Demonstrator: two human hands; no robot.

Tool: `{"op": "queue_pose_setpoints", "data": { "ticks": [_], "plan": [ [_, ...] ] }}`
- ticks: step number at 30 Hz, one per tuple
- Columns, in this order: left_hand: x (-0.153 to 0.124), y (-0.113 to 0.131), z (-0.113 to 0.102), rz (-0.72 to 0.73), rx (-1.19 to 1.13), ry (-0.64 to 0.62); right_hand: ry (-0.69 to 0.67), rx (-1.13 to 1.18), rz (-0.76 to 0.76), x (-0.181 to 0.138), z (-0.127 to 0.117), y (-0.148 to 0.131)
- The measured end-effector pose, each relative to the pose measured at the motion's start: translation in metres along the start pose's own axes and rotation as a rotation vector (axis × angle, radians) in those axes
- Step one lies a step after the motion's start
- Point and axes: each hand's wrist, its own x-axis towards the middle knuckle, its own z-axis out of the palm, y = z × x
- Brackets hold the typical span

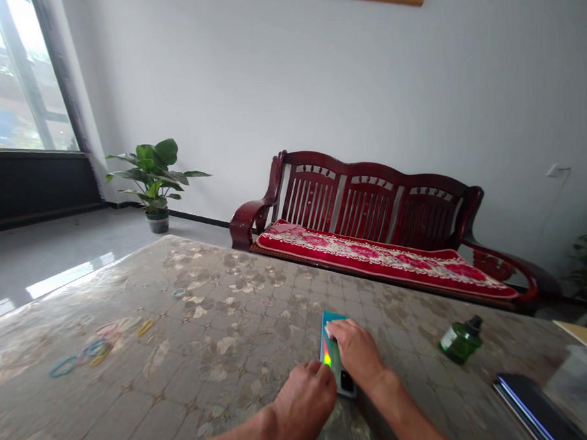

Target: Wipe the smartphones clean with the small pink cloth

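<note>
A smartphone (346,381) with a shiny blue-green back lies face down on the table, its dark camera block at the near end. My left hand (305,389) is closed against the phone's near left side, thumb and fingertips mostly hidden. Over the phone's far half, my right hand (356,348) is bent with its fingertips pressed together. A small white piece (329,331), perhaps a wipe, shows under those fingertips, against the phone's back.
A green bottle (461,341) with a black cap stands to the right. Near the right edge lie a dark flat object (535,404) and a clear plastic box (580,379). Several coloured bands (95,350) lie on the left of the patterned tablecloth (207,366). Beyond is a wooden bench (370,203).
</note>
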Motion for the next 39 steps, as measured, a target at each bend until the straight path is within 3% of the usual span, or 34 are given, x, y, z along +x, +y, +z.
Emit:
{"op": "queue_pose_setpoints", "data": {
  "ticks": [5, 15, 26, 34, 39],
  "plan": [
    [0.0, 0.0, -0.005, 0.012, 0.021, -0.019, -0.023, 0.029, 0.0, 0.0, 0.001, 0.004],
    [0.001, 0.003, -0.004, 0.012, 0.082, -0.036, -0.037, -0.074, 0.012, -0.033, -0.01, -0.01],
    [-0.001, 0.003, -0.013, 0.046, 0.119, -0.071, -0.065, -0.047, 0.096, 0.007, 0.001, -0.003],
    [0.003, 0.003, -0.003, 0.046, 0.17, -0.051, -0.096, 0.062, -0.06, -0.031, -0.012, -0.013],
    [0.003, 0.003, -0.005, 0.036, 0.126, -0.089, -0.055, 0.076, 0.03, -0.021, -0.011, 0.001]
  ]
}}
